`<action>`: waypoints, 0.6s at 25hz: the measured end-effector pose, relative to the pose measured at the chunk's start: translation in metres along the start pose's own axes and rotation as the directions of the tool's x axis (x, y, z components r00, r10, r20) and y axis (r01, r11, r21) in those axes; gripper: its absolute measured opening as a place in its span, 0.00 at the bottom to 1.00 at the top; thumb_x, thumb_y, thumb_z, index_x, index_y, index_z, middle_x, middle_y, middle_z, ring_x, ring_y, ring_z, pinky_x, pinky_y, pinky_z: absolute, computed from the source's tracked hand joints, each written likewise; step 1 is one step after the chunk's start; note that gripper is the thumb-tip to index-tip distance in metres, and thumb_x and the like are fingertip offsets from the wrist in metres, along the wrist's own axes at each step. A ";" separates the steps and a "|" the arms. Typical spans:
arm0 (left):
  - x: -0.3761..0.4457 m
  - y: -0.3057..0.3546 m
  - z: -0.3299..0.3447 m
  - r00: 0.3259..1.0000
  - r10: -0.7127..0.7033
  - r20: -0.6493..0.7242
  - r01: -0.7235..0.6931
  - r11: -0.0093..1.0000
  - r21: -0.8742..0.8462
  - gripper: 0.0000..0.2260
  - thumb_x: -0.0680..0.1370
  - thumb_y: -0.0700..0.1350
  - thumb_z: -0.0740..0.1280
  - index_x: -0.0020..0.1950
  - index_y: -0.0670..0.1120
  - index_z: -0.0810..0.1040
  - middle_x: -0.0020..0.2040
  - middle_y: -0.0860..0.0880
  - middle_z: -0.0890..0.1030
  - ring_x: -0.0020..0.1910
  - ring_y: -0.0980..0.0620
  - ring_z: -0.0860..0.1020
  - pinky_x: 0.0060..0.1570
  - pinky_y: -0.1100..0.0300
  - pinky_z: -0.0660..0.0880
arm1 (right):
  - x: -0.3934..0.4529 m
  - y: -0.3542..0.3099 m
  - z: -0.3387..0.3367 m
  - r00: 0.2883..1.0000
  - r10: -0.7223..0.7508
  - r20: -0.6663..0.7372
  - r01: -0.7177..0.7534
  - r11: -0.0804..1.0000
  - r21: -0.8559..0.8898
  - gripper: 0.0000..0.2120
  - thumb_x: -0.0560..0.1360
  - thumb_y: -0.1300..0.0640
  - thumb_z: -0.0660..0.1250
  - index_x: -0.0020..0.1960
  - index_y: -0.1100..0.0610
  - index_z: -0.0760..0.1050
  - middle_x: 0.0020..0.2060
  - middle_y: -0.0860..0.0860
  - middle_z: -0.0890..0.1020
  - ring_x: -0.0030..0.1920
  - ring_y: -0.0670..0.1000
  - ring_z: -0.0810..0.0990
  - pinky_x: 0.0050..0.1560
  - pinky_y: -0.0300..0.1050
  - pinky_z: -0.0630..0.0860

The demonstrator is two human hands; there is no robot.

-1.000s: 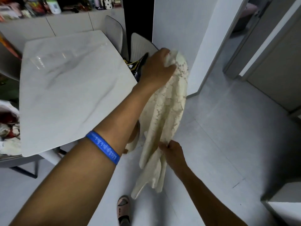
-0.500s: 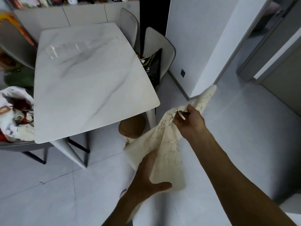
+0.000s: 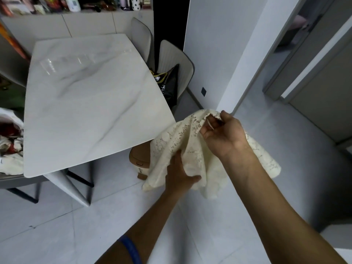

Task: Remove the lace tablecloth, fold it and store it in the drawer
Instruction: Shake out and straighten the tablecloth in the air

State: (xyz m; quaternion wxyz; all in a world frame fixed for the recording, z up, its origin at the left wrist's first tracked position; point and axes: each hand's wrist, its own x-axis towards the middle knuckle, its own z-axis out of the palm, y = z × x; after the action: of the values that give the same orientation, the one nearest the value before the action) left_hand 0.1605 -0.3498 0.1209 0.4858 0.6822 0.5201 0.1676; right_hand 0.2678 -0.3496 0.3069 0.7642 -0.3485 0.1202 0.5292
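The cream lace tablecloth point(image 3: 198, 149) hangs bunched in the air off the right corner of the white marble table point(image 3: 91, 103), above the floor. My right hand point(image 3: 222, 134) pinches its upper edge, with part of the cloth draped over the far side of that wrist. Lower down, my left hand point(image 3: 180, 174) grips the cloth from underneath; a blue band sits on that forearm. The tabletop is bare. No drawer is visible.
Two grey chairs point(image 3: 175, 61) stand behind the table, one holding a black bag point(image 3: 169, 84). A brown round appliance point(image 3: 139, 159) sits on the floor under the table corner. Clothes lie piled on a chair point(image 3: 9, 145) at left. A white wall corner and doorways stand right.
My left hand dropped from holding the cloth high to gripping it low. My right hand rose from the bottom hem to the top edge. The cloth went from hanging long to bunched.
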 end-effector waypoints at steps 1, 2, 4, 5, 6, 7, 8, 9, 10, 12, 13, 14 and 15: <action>0.009 0.006 0.002 0.999 0.004 -0.051 -0.004 1.000 -0.010 0.47 0.63 0.54 0.79 0.76 0.50 0.58 0.73 0.46 0.69 0.70 0.45 0.69 0.67 0.46 0.71 | -0.005 -0.002 0.002 1.000 0.007 0.030 -0.007 1.000 -0.001 0.08 0.82 0.58 0.58 0.47 0.62 0.71 0.32 0.55 0.77 0.37 0.52 0.77 0.51 0.51 0.82; 0.018 0.008 0.001 0.995 0.024 -0.095 -0.023 1.000 0.016 0.42 0.65 0.54 0.78 0.74 0.48 0.63 0.70 0.46 0.72 0.68 0.45 0.72 0.64 0.49 0.72 | -0.009 -0.008 0.004 0.998 0.004 0.055 -0.004 1.000 0.005 0.08 0.82 0.58 0.58 0.48 0.62 0.71 0.33 0.55 0.76 0.40 0.53 0.77 0.57 0.53 0.79; 0.027 0.002 -0.005 0.992 0.084 -0.090 -0.075 0.992 0.098 0.23 0.70 0.52 0.75 0.62 0.46 0.76 0.57 0.46 0.82 0.56 0.46 0.79 0.53 0.53 0.75 | -0.011 -0.028 0.002 0.996 -0.047 0.074 0.047 0.999 0.007 0.12 0.82 0.57 0.58 0.45 0.63 0.72 0.33 0.56 0.77 0.40 0.54 0.79 0.55 0.55 0.80; 0.027 -0.005 -0.009 0.994 0.095 -0.053 -0.091 0.993 0.075 0.13 0.73 0.50 0.73 0.54 0.46 0.79 0.48 0.47 0.83 0.47 0.48 0.81 0.47 0.53 0.75 | -0.009 -0.044 0.000 0.994 -0.085 0.067 0.083 0.996 0.035 0.15 0.82 0.57 0.57 0.41 0.64 0.74 0.31 0.56 0.78 0.36 0.54 0.81 0.49 0.54 0.82; 0.026 -0.011 -0.013 0.995 0.103 -0.018 -0.103 0.995 -0.013 0.05 0.76 0.47 0.71 0.47 0.46 0.79 0.41 0.49 0.82 0.39 0.51 0.79 0.43 0.55 0.73 | -0.007 -0.062 -0.006 0.989 -0.137 0.061 0.131 0.987 0.089 0.20 0.82 0.58 0.57 0.35 0.64 0.75 0.28 0.55 0.78 0.31 0.54 0.81 0.41 0.52 0.84; 0.025 -0.012 -0.018 0.992 0.123 -0.015 -0.124 0.986 -0.115 0.04 0.77 0.44 0.70 0.43 0.46 0.78 0.37 0.50 0.79 0.36 0.54 0.76 0.41 0.55 0.71 | -0.002 -0.078 -0.015 0.977 -0.202 0.065 0.194 0.975 0.112 0.23 0.82 0.58 0.57 0.31 0.64 0.76 0.26 0.54 0.79 0.28 0.52 0.81 0.36 0.49 0.84; 0.025 -0.007 -0.025 0.989 0.139 -0.039 -0.144 0.971 -0.191 0.05 0.77 0.41 0.69 0.42 0.47 0.77 0.35 0.52 0.78 0.35 0.55 0.75 0.40 0.56 0.70 | 0.002 -0.090 -0.029 0.959 -0.268 0.095 0.263 0.963 0.058 0.22 0.82 0.56 0.58 0.33 0.63 0.78 0.29 0.54 0.81 0.29 0.50 0.81 0.36 0.45 0.83; 0.027 0.006 -0.034 0.986 0.155 -0.059 -0.164 0.955 -0.246 0.06 0.77 0.40 0.69 0.42 0.49 0.77 0.35 0.54 0.78 0.35 0.55 0.75 0.40 0.58 0.71 | 0.007 -0.097 -0.047 0.934 -0.343 0.095 0.352 0.931 -0.099 0.16 0.80 0.53 0.62 0.42 0.61 0.81 0.37 0.53 0.84 0.37 0.49 0.83 0.42 0.43 0.83; 0.030 0.024 -0.042 0.980 0.190 -0.065 -0.201 0.944 -0.262 0.08 0.77 0.40 0.70 0.42 0.52 0.77 0.33 0.57 0.78 0.35 0.57 0.76 0.38 0.63 0.72 | 0.011 -0.092 -0.067 0.907 -0.404 0.120 0.421 0.856 -0.299 0.15 0.77 0.48 0.66 0.56 0.58 0.78 0.51 0.52 0.83 0.49 0.49 0.82 0.53 0.45 0.80; 0.038 0.070 -0.056 0.939 0.345 -0.004 -0.343 0.934 -0.102 0.10 0.77 0.44 0.70 0.38 0.56 0.76 0.30 0.59 0.78 0.32 0.64 0.76 0.34 0.70 0.70 | 0.020 -0.054 -0.119 0.942 -0.321 0.097 0.296 0.658 -0.692 0.44 0.65 0.41 0.76 0.75 0.48 0.59 0.71 0.49 0.70 0.68 0.52 0.71 0.66 0.51 0.70; 0.044 0.093 -0.059 0.898 0.434 0.068 -0.435 0.900 0.011 0.11 0.76 0.46 0.71 0.36 0.57 0.74 0.29 0.59 0.77 0.31 0.65 0.75 0.35 0.67 0.69 | 0.020 -0.028 -0.139 0.959 -0.278 0.060 0.209 0.548 -0.810 0.52 0.61 0.43 0.79 0.77 0.45 0.53 0.74 0.48 0.65 0.71 0.53 0.68 0.67 0.53 0.68; 0.048 0.113 -0.061 0.863 0.479 0.157 -0.497 0.862 0.101 0.11 0.76 0.46 0.71 0.35 0.55 0.75 0.30 0.59 0.76 0.32 0.65 0.74 0.36 0.64 0.68 | 0.021 0.000 -0.154 0.970 -0.237 0.051 0.160 0.466 -0.870 0.55 0.60 0.47 0.82 0.77 0.45 0.51 0.74 0.49 0.64 0.71 0.54 0.66 0.67 0.55 0.69; 0.050 0.131 -0.059 0.834 0.493 0.249 -0.536 0.830 0.154 0.09 0.75 0.46 0.71 0.36 0.52 0.76 0.31 0.58 0.76 0.33 0.64 0.74 0.36 0.63 0.68 | 0.023 0.023 -0.163 0.981 -0.188 0.052 0.127 0.409 -0.904 0.55 0.61 0.51 0.82 0.77 0.45 0.51 0.73 0.50 0.65 0.70 0.55 0.68 0.66 0.55 0.71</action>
State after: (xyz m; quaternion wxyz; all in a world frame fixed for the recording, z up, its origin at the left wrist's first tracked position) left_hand 0.2090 -0.2754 0.2448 0.3942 0.8595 0.2801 0.1658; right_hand 0.2871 -0.4361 0.1668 0.5007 -0.7281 -0.1932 0.4264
